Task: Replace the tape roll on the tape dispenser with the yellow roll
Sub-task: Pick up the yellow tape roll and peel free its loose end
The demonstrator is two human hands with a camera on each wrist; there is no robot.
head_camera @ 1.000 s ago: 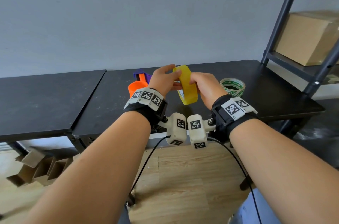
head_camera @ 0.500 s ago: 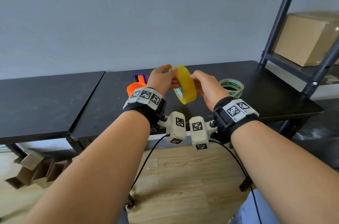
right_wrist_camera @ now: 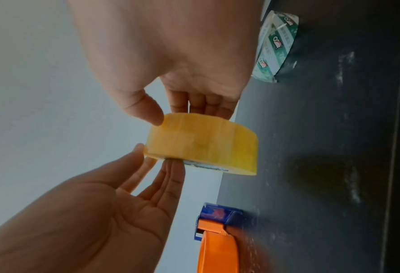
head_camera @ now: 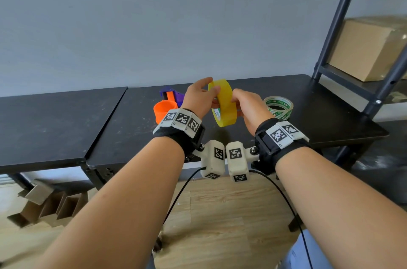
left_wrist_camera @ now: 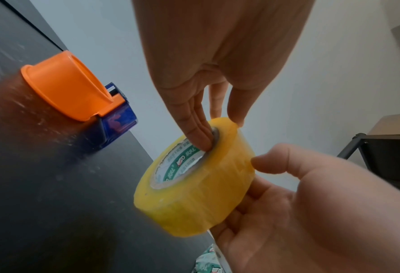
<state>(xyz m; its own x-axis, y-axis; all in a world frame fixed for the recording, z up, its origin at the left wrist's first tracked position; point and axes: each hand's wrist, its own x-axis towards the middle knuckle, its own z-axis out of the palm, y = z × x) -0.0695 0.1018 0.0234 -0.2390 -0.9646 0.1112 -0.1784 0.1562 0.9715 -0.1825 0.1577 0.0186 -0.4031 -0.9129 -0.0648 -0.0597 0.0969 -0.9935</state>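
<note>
The yellow tape roll point(head_camera: 224, 103) point(left_wrist_camera: 194, 186) point(right_wrist_camera: 201, 144) is up on edge in the air above the black table point(head_camera: 136, 128). My left hand point(head_camera: 212, 94) point(left_wrist_camera: 220, 133) pinches its rim, with fingers inside the core and the thumb on the outer face. From the other side my right hand point(head_camera: 235, 103) point(right_wrist_camera: 182, 114) holds it, thumb on the outer face and fingers behind. The tape dispenser point(head_camera: 167, 103) point(left_wrist_camera: 77, 92) point(right_wrist_camera: 217, 240), with an orange hub and a purple body, lies on the table to the left behind my left hand, and its hub is bare.
A clear roll with green print point(head_camera: 278, 107) point(right_wrist_camera: 276, 46) lies flat on the table right of my hands. A dark metal shelf point(head_camera: 352, 48) carrying a cardboard box point(head_camera: 370, 48) stands at the right. Folded cardboard point(head_camera: 44, 205) sits on the floor under the table's left side.
The yellow roll has tilted slightly between my hands, and my left thumb has shifted along its top rim. Both hands stay in about the same place.
</note>
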